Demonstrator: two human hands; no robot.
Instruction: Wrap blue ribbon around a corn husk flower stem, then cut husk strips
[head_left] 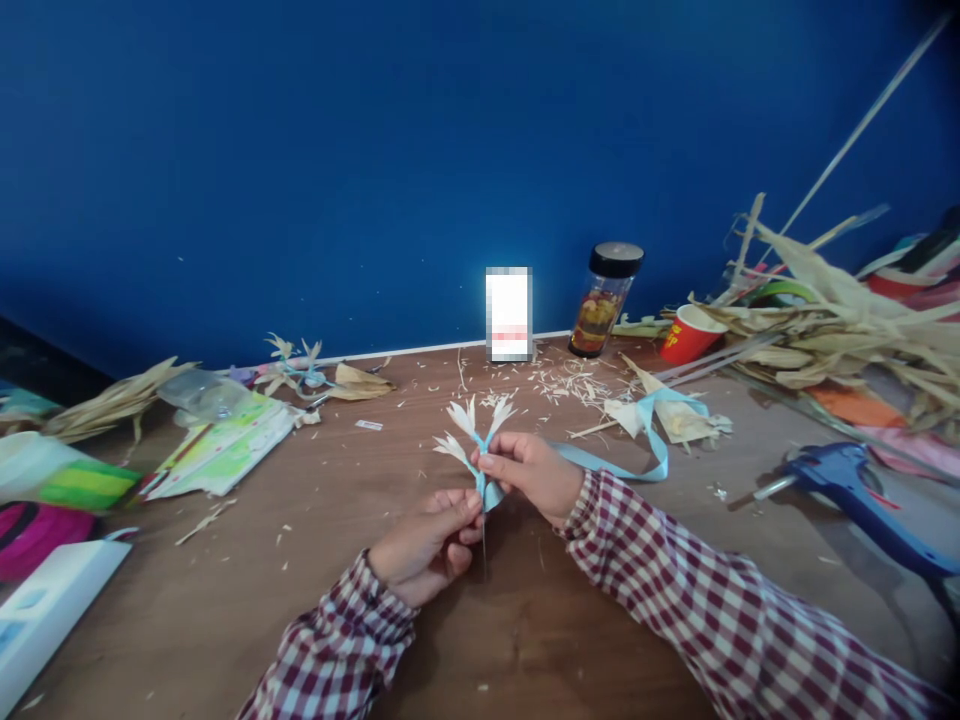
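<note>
Overall, the wooden table (300, 610) carries the work at its near centre, above the surface and between the two hands. A light-blue ribbon (658, 455) lies in a loose loop to the right, its link to the work hidden behind the right hand (531, 475). That hand pinches the joined stalks between thumb and fingers; the left hand (426, 545) closes thumb and fingertips on the stem lower down, at the near side. Held between them is a flower sprig (482, 462). Its long axis runs roughly near to far, heads at the far end; its exact tilt cannot be told. Three pale heads (463, 413) fan out, the lowest leaning left, one leaning right. Blue wrapping covers their bases and the junction, so joining appears done. The thin stem (484, 552) shows bare below the left fingers; wrapping there, judged by the spare ribbon, seems outstanding.
</note>
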